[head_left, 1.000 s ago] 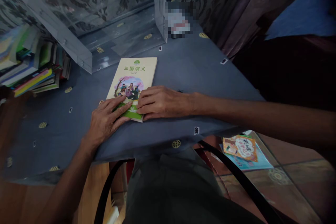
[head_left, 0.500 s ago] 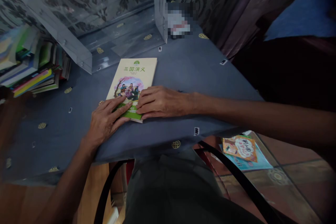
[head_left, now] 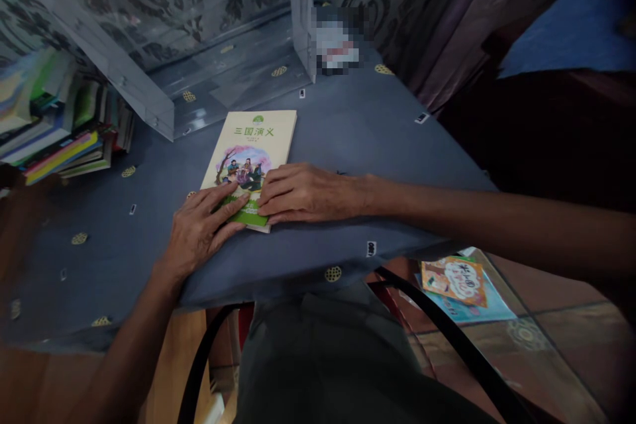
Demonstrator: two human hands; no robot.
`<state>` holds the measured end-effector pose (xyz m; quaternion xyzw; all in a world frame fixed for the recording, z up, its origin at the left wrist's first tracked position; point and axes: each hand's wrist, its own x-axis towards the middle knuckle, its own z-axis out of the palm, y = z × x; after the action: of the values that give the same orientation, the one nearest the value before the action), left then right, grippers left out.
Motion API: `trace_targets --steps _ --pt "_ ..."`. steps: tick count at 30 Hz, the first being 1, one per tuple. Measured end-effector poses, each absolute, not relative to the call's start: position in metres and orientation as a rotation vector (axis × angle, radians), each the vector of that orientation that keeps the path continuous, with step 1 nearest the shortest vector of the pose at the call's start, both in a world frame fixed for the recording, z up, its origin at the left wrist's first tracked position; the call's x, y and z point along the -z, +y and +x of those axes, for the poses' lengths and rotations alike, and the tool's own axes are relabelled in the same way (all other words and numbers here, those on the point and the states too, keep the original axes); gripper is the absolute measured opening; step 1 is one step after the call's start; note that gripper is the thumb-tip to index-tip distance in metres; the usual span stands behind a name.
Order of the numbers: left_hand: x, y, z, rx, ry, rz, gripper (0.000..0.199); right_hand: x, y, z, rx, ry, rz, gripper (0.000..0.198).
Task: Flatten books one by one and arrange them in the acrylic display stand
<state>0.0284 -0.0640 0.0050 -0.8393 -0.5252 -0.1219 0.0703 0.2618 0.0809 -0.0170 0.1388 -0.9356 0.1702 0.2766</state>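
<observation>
On the blue-grey tablecloth [head_left: 342, 126], a loosely spread left hand [head_left: 197, 226] and a bent right hand [head_left: 305, 192], grip unclear, touch a book [head_left: 253, 146].

The cream book [head_left: 253, 139] reads "三国演义" and the orange book [head_left: 453, 280] on the floor shows "米小".

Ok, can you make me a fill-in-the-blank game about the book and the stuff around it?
1. The big title on the book has ____ characters.
2. The left grip touches the ____ half of the cover, not the upper.
3. The pile stands to the ____ of that book.
4. Under the orange booklet lies a ____ one.

Missing words: four; lower; left; blue.
</observation>
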Motion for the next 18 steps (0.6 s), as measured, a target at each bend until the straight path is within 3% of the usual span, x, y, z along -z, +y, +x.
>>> trace_targets --steps 18 --pt "-0.006 -0.064 0.0283 0.346 -1.567 -2.523 0.043 0.0185 0.0806 0.2621 -0.463 -2.487 0.389 0.024"
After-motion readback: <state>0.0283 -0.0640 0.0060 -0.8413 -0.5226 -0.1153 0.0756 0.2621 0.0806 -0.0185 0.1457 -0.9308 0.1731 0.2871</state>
